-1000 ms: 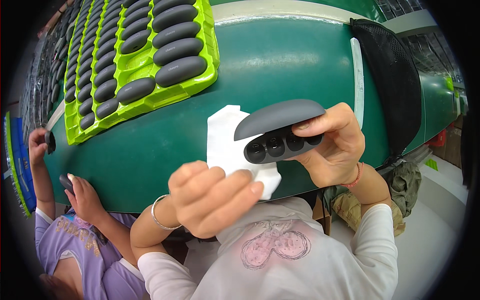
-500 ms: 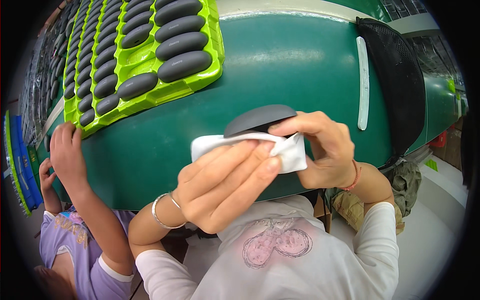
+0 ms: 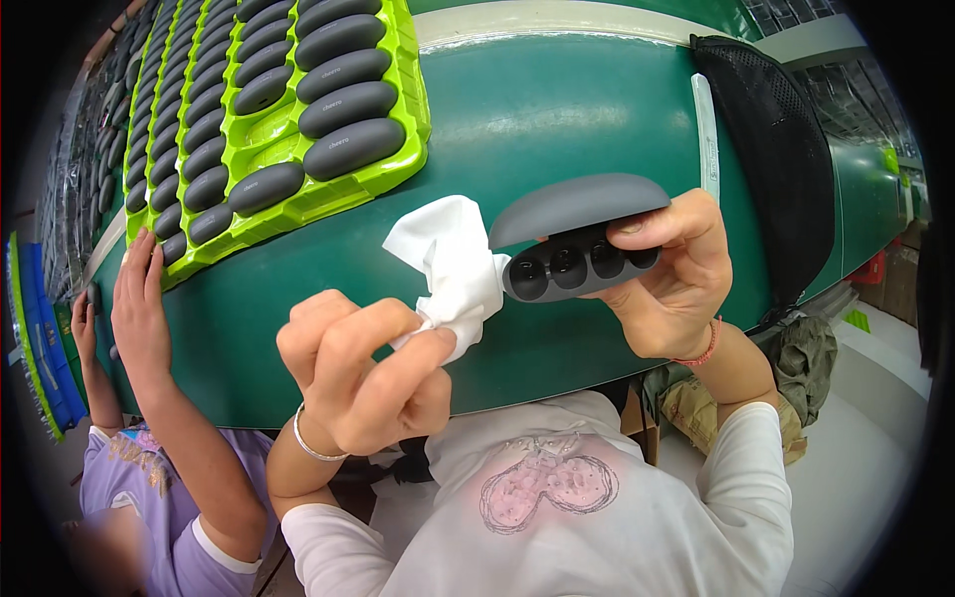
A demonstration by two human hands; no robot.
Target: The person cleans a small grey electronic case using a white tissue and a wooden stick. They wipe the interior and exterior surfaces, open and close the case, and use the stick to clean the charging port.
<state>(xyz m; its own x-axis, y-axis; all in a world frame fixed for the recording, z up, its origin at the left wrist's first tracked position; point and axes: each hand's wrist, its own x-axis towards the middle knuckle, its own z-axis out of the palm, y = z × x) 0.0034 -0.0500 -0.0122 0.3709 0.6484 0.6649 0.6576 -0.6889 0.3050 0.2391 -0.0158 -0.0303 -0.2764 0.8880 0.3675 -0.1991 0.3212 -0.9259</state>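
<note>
Right hand (image 3: 668,281) grips open grey case (image 3: 579,239), lid up, thumb on front edge, fingers curled behind. Left hand (image 3: 363,370) pinches white cloth (image 3: 448,267), cloth touching case's left end. Both held above green table (image 3: 557,109). Green tray (image 3: 264,119) of grey cases upper left. Other person's hands (image 3: 139,303) on table's left edge.

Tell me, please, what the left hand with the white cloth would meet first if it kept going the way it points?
Probably the open grey case in the right hand: the left hand points its white cloth at the case's near end, though depth is unclear.
</note>
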